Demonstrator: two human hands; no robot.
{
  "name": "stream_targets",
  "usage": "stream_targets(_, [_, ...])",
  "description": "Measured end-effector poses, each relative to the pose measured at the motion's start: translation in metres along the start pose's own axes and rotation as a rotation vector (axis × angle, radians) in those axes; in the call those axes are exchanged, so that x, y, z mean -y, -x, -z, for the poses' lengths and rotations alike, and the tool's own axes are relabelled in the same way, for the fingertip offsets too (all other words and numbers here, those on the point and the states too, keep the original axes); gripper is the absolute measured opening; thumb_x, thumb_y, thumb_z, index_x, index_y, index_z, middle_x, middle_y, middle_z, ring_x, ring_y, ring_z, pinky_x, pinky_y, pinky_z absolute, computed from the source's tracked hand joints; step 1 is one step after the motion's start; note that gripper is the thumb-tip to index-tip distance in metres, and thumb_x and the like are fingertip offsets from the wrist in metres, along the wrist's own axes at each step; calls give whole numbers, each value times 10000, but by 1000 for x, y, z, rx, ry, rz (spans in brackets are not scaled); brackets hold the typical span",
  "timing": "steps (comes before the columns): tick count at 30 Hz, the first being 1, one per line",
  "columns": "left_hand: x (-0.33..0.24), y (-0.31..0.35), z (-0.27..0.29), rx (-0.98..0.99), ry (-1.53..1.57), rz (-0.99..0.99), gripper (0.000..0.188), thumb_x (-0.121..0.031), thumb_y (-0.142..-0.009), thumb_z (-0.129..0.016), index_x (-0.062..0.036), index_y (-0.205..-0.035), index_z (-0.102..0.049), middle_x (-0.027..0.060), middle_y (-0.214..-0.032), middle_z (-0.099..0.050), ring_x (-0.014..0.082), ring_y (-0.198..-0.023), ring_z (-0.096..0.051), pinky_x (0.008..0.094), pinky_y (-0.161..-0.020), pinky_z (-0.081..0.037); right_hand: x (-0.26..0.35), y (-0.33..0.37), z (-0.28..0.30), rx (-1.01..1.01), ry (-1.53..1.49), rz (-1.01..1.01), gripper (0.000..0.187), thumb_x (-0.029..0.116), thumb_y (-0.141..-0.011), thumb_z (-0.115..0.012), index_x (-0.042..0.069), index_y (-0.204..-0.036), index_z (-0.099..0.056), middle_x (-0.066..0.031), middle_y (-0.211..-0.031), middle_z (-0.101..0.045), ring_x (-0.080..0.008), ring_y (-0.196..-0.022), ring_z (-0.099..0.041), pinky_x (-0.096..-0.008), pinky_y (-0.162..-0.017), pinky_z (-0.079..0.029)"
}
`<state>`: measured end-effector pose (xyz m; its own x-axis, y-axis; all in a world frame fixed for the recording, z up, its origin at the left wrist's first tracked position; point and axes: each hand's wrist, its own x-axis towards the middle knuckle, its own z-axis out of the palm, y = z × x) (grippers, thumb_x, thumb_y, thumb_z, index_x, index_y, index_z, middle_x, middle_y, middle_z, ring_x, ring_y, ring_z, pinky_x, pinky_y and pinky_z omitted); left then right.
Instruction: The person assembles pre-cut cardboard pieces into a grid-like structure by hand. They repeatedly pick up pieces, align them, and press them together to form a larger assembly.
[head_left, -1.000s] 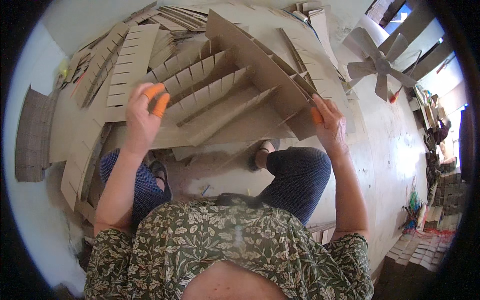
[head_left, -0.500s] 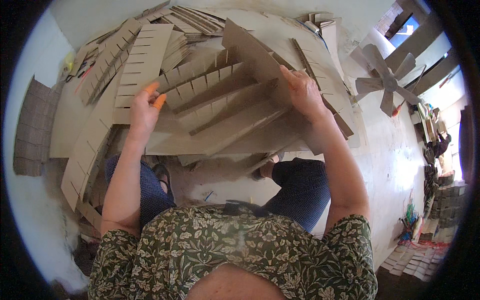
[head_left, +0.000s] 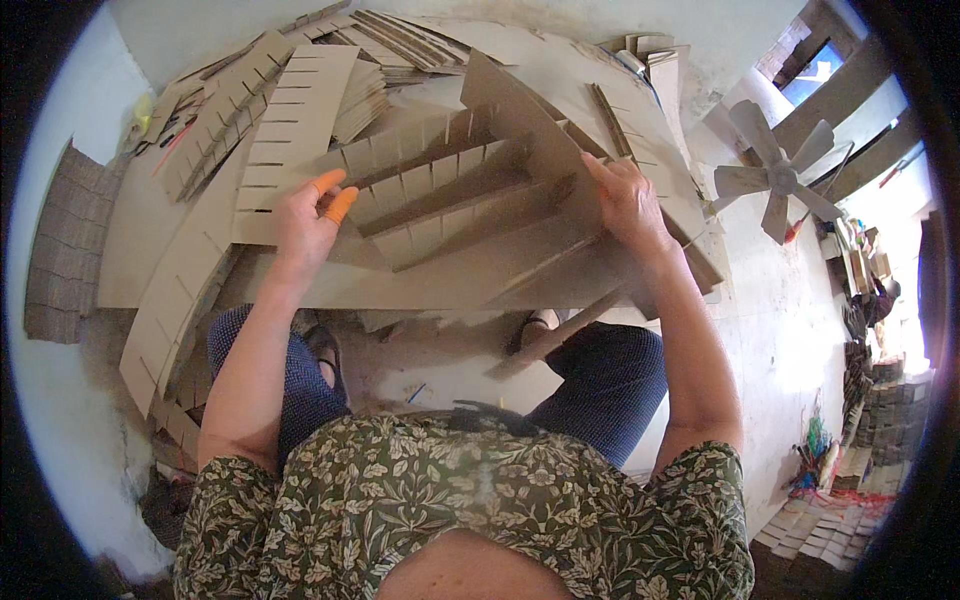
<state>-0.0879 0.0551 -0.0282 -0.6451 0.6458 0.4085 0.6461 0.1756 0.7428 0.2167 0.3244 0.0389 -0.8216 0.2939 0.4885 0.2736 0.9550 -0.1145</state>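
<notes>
Slotted cardboard strips (head_left: 425, 185) run roughly parallel, joined to a tall cardboard panel (head_left: 515, 115) that leans up at their right end. My right hand (head_left: 630, 200) grips this panel at its upper right edge, the thumb lying along it. Beside the strips' left ends is my left hand (head_left: 305, 225), with orange covers on two fingertips. Those fingertips are apart, and I see nothing held between them. One loose strip (head_left: 560, 335) slants down past the table's front edge, below the assembly; its upper end is hidden.
Slotted cardboard sheets (head_left: 290, 120) and stacked strips (head_left: 400, 40) cover the back left of the table (head_left: 150, 265). Narrow strips (head_left: 615, 120) lie at the right. A fan (head_left: 780, 170) stands right of the table. Grey cardboard stacks (head_left: 70, 250) lean by the left wall.
Both hands and the cardboard assembly have shifted slightly right in the picture. The loose strip at the front now slants further down beyond the table edge.
</notes>
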Motion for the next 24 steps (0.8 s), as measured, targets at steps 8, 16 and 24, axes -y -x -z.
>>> stream_targets(8, [-95,-52,-4,-80,-205,-403,274,-200,-829,-700,-26,-1036,-655,118,-916,-655,261,-849,-608,351,-748,-498,-8,24,-20,47,38,28,439,-30,-719,-544,67,-1145,-588,-133,-757,-594,-337,-845,-571,-446,-749,-478])
stream_targets(16, [3,-62,28,-192,-691,-145,591,-354,-819,-692,-40,-1281,-499,151,-1199,-569,341,-1131,-510,403,-965,-417,-15,3,-40,-37,5,-50,433,-56,-691,-536,41,-1101,-640,-144,-777,-602,-344,-823,-577,-449,-745,-484])
stream_targets(24, [62,-56,72,-82,-670,280,696,-328,-820,-691,-32,-1377,-398,177,-1355,-492,331,-1246,-465,402,-1025,-381,-25,-15,-61,-64,-29,-104,364,-18,-710,-569,63,-1053,-663,-150,-838,-629,-350,-871,-582,-449,-768,-492])
